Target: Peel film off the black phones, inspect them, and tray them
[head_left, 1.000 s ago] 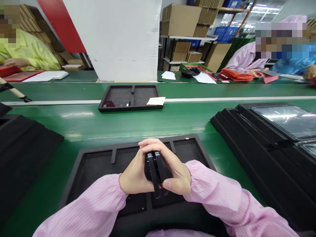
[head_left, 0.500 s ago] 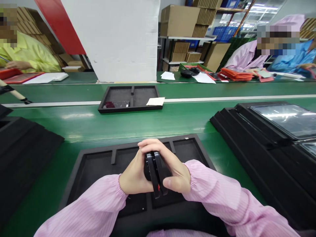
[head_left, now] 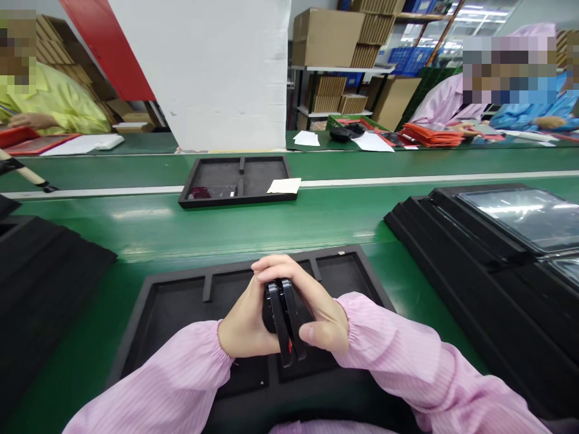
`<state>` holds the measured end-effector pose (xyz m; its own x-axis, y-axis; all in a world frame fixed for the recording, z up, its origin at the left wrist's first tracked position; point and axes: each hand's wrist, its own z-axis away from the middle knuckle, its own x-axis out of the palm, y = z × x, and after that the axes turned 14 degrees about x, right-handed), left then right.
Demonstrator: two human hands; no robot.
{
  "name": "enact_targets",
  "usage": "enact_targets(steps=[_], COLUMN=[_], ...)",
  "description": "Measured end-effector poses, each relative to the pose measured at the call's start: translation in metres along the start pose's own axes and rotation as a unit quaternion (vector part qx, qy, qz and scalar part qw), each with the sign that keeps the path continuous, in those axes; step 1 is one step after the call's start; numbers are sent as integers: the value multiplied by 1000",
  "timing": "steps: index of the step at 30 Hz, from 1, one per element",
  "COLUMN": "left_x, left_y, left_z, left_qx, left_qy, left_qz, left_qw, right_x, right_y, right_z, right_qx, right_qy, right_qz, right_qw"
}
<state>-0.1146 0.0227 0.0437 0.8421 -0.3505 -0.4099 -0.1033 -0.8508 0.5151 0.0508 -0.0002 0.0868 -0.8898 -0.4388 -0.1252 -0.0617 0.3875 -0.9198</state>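
Note:
Two black phone-like devices [head_left: 284, 319] are held upright on edge, side by side with a narrow gap between them and a small red spot near their lower end. My left hand [head_left: 246, 319] wraps round them from the left, its fingers partly hidden behind. From the right, my right hand [head_left: 316, 304] closes on them, fingers over the far end and thumb on the near right side. Both hands are above a black compartmented tray [head_left: 208, 288] on the green work surface [head_left: 149, 226].
Farther off lies a smaller black tray [head_left: 262, 169] with a dark device and a paper [head_left: 284, 185]. Black trays [head_left: 452, 265] with a clear-covered panel stand at the right, more black trays [head_left: 45, 271] at the left. People sit across, beside red folders [head_left: 432, 134].
The devices have tipped very slightly in my hands, while both hands keep their grip. Across the table, the hands of people at the right have shifted.

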Motion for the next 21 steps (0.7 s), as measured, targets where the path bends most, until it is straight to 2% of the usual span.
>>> enact_targets(steps=[4,10,15,21], left_x=[0,-1,-1,-2], left_y=[1,7,10,10], left_z=[0,-8,-10,-9], left_qx=[0,15,-1,-48], left_qy=[2,-37,-48,-51], left_qz=[14,54,41,55], left_qw=[1000,998,998,996], right_x=[1,7,10,11], right_y=[0,0,4,2], right_z=[-1,-1,-2,-4], right_qx=[-10,-27,-68,-41], right_qy=[21,84,128,121], right_qz=[11,7,11,6], right_qw=[1000,996,989,992])
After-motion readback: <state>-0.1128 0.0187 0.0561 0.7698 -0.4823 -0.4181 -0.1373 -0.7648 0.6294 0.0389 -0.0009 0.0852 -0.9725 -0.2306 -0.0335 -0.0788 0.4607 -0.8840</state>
